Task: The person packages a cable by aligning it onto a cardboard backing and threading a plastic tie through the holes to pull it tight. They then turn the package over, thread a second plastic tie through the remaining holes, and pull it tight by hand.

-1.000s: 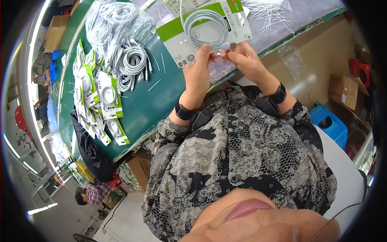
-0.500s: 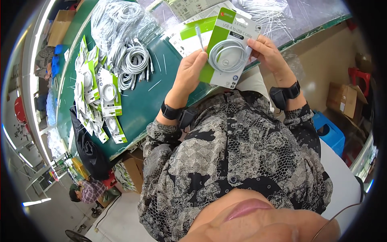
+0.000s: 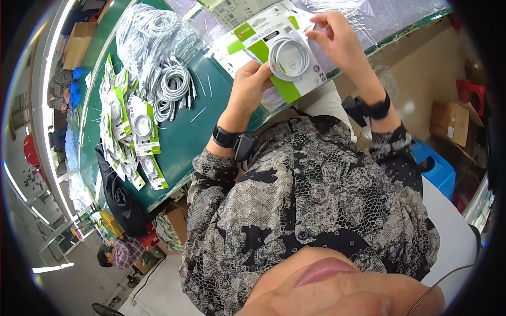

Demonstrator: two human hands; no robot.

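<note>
Holds green/white card point(image 3: 291, 64) w/ coiled pale cable point(image 3: 274, 58) on its front, tilted, up over near edge of table point(image 3: 184, 139). Pinches lower-L edge w/ L hand point(image 3: 250, 87), thumb on front; other fingers partly hidden, can't tell how spread. R hand point(image 3: 337, 45) just beside upper-R corner, thumb & index close together; can't tell if pinching anything. Just behind card, printed packaging point(image 3: 225, 54); past that, green/white box point(image 3: 232, 13). Upper R, thin white ties point(image 3: 363, 26), scattered. To L, loose coiled cables point(image 3: 174, 92), bagged cables point(image 3: 150, 37) beyond, heap of carded cables point(image 3: 124, 124) nearby. Off table to R, blue stool point(image 3: 437, 171) & cardbd box point(image 3: 450, 124). Far lower L, person in checked shirt point(image 3: 128, 253).
</note>
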